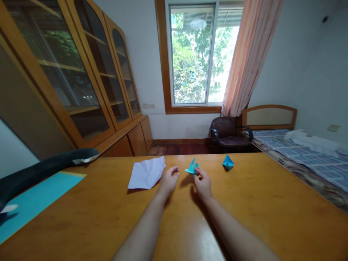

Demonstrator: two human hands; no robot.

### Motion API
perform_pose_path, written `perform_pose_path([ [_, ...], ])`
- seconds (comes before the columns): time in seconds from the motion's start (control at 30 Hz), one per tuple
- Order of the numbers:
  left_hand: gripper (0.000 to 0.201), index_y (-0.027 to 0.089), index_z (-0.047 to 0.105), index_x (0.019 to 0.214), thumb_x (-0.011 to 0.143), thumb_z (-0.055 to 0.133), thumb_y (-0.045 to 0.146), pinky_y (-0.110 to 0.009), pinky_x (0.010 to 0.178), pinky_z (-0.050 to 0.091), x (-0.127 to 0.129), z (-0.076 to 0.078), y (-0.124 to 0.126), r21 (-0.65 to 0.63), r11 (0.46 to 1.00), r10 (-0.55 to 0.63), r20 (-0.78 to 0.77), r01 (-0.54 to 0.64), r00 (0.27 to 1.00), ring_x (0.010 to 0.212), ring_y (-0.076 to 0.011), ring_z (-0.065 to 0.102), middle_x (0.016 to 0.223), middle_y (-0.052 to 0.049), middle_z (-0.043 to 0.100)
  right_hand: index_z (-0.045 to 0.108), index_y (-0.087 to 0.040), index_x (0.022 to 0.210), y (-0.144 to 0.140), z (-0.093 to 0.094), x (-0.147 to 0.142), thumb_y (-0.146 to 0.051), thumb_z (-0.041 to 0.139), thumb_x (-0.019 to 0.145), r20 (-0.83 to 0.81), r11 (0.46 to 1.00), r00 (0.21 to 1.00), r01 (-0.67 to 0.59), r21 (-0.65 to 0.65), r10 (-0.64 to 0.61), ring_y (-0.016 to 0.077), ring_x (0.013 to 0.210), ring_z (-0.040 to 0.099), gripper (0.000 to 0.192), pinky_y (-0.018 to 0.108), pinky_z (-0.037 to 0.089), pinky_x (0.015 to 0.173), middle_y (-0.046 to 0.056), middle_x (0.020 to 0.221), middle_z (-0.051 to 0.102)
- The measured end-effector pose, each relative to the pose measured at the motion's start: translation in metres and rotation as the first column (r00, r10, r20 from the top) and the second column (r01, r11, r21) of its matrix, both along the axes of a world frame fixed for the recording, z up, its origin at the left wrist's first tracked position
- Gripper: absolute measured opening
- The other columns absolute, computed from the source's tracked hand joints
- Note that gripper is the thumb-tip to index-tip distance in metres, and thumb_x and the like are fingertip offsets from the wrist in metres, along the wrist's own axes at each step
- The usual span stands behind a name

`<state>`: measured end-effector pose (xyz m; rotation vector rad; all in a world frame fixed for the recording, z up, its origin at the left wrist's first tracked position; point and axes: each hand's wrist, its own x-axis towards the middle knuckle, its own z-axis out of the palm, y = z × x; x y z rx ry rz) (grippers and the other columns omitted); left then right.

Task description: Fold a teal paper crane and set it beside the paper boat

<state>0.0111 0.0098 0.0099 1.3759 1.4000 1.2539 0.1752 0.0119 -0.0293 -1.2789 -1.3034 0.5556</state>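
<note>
A small turquoise origami crane (191,168) is pinched between the thumb and fingers of my right hand (203,182), a little above the wooden table (233,217). My left hand (169,180) is to the left of the crane, apart from it. Its fingers are loosely bent with a gap at the thumb, and nothing shows in them. Left of that hand lies a creased white sheet of paper (145,174). To the right of my right hand stands a blue folded paper piece (228,163) with a pointed top.
A turquoise sheet with a yellow edge (51,186) lies at the table's left, with a dark plush-looking object (51,163) across it. Beyond the table are a glass-door cabinet (92,72), a dark armchair (228,132) and a bed (307,156).
</note>
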Motion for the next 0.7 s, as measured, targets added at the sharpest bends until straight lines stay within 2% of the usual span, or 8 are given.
perform_pose_path([
  [0.13,0.040,0.011,0.063,0.110,0.070,0.066,0.013,-0.034,0.090,0.050,0.022,-0.019,-0.005,-0.064,0.997,-0.029,0.176,0.041,0.984,0.104,-0.0233,0.064,0.115,-0.016,0.066,0.071,-0.018,0.093,-0.011,-0.008,-0.002,-0.030,0.056,0.069,-0.133,0.997,0.988,-0.075,0.014,0.077,0.0244,0.090,0.063,0.031,0.037,0.051,0.080,0.012,0.105,0.070],
  [0.23,0.033,0.013,0.066,0.102,0.071,0.068,0.022,-0.033,0.087,0.051,0.027,-0.028,-0.012,0.018,0.984,-0.174,0.265,0.175,0.948,0.095,-0.0212,0.066,0.106,-0.011,0.070,0.071,-0.018,0.086,-0.014,-0.007,-0.001,-0.028,0.058,0.067,-0.148,0.988,0.977,-0.153,0.026,0.155,0.0213,0.078,0.063,0.024,0.034,0.052,0.072,0.009,0.092,0.072],
  [0.3,0.029,0.013,0.067,0.097,0.073,0.067,0.028,-0.032,0.082,0.052,0.028,-0.031,-0.015,0.057,0.978,-0.209,0.246,0.201,0.947,0.087,-0.0201,0.067,0.096,-0.009,0.072,0.069,-0.018,0.081,-0.014,-0.006,-0.002,-0.028,0.060,0.068,-0.185,0.980,0.963,-0.197,0.007,0.195,0.0193,0.070,0.062,0.019,0.032,0.051,0.069,0.006,0.081,0.072],
  [0.47,0.019,0.014,0.065,0.079,0.074,0.065,0.032,-0.027,0.070,0.050,0.031,-0.032,-0.017,0.103,0.987,-0.131,0.119,0.119,0.984,0.072,-0.0169,0.063,0.077,-0.004,0.069,0.064,-0.018,0.069,-0.012,-0.005,-0.005,-0.030,0.066,0.067,-0.329,0.971,0.916,-0.237,0.016,0.229,0.0169,0.064,0.060,0.012,0.029,0.050,0.064,0.002,0.067,0.067],
  [0.57,0.019,0.015,0.062,0.074,0.076,0.063,0.034,-0.024,0.065,0.047,0.033,-0.034,-0.017,0.119,0.986,-0.133,0.097,0.121,0.986,0.067,-0.0144,0.059,0.071,-0.002,0.065,0.060,-0.019,0.076,-0.012,-0.005,-0.006,-0.028,0.068,0.065,-0.403,0.973,0.888,-0.227,0.036,0.222,0.0158,0.064,0.060,0.016,0.028,0.050,0.063,0.001,0.069,0.066],
  [0.7,0.021,0.016,0.059,0.081,0.075,0.064,0.036,-0.023,0.062,0.046,0.033,-0.038,-0.016,0.109,0.989,-0.113,0.160,0.097,0.981,0.064,-0.0133,0.058,0.070,-0.001,0.063,0.057,-0.020,0.097,-0.012,-0.004,-0.009,-0.028,0.069,0.064,-0.482,0.964,0.843,-0.265,0.014,0.239,0.0174,0.068,0.065,0.036,0.030,0.053,0.065,0.001,0.075,0.068],
])
